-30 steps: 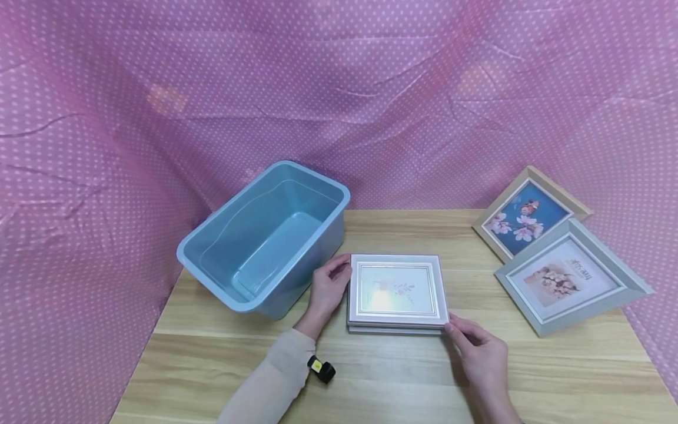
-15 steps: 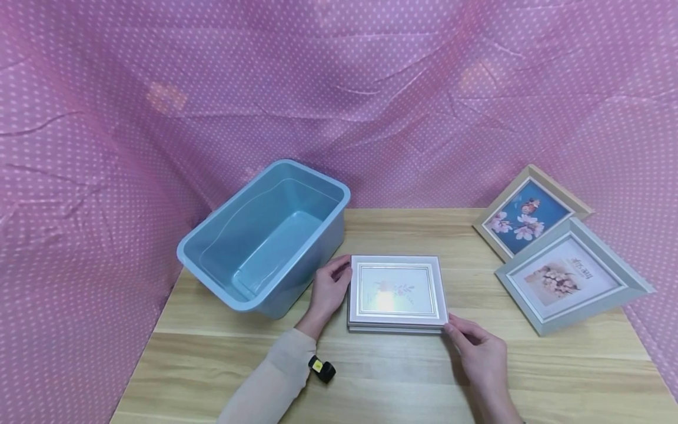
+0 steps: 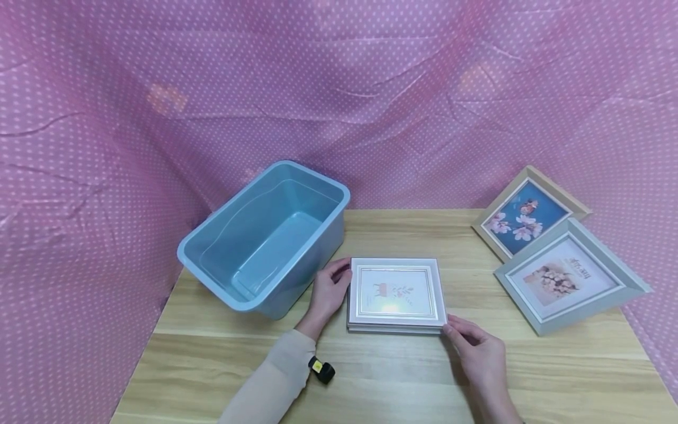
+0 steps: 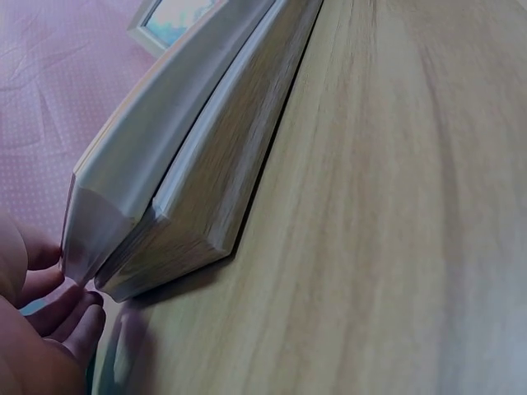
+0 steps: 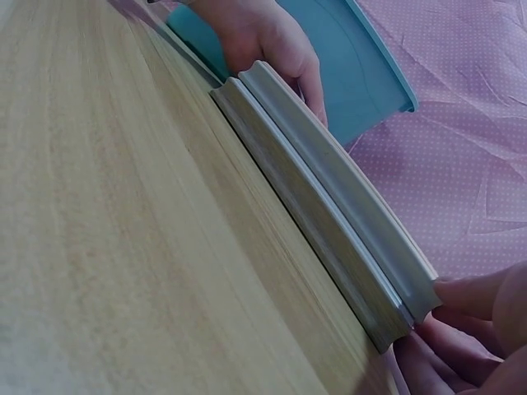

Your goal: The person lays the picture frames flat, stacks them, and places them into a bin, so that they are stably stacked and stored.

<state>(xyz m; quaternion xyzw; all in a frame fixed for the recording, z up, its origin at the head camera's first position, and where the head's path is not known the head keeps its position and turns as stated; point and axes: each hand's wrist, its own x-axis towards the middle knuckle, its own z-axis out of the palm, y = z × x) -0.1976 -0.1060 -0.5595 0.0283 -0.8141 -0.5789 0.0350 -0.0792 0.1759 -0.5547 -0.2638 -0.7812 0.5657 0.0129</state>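
Note:
Two picture frames lie stacked at the middle of the table. The upper one, a white picture frame with a plant drawing behind glass, rests almost squarely over the lower picture frame, whose wood-coloured side shows in both wrist views. My left hand holds the upper frame's left edge between thumb and fingers. At its near right corner, my right hand pinches the upper frame, thumb on the near side. In the left wrist view a thin gap shows between the two frames. The lower frame's face is hidden.
A blue plastic tub stands at the left, close to my left hand. To the right, a grey-green picture frame leans in front of a beige picture frame. A pink dotted cloth hangs behind the wooden table.
The upper frame's far edge has shifted slightly toward me, and the glare on its glass has moved, so more of the drawing shows. Both hands have barely moved.

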